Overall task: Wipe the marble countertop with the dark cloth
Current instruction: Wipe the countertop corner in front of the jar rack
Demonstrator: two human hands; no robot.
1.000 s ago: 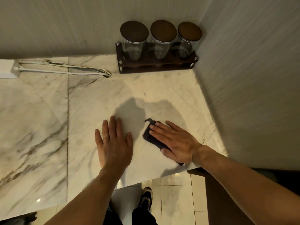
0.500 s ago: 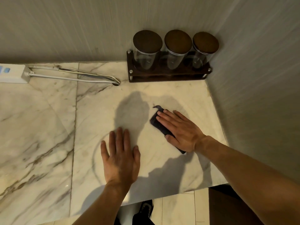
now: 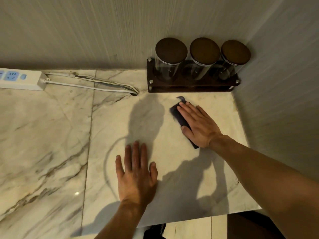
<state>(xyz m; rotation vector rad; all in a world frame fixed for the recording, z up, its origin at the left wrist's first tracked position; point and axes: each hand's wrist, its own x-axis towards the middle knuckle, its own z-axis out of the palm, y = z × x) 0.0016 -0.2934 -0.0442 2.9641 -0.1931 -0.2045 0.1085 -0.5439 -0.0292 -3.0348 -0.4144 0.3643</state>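
A small dark cloth [image 3: 177,114] lies flat on the white, grey-veined marble countertop [image 3: 51,135], near the back right corner. My right hand [image 3: 198,125] presses down on it with fingers stretched out, covering most of it; only its left edge and a curled far tip show. My left hand [image 3: 136,173] rests palm down on bare marble nearer the front edge, fingers spread, holding nothing.
Three glass jars with dark round lids [image 3: 202,50] stand in a dark wooden rack [image 3: 189,87] against the back wall. A white power strip [image 3: 20,80] with its cable [image 3: 96,87] lies at the back left. A wall closes the right side.
My right hand has slid the cloth away from me, from near the front edge towards the jar rack. The left hand stays flat on the marble.
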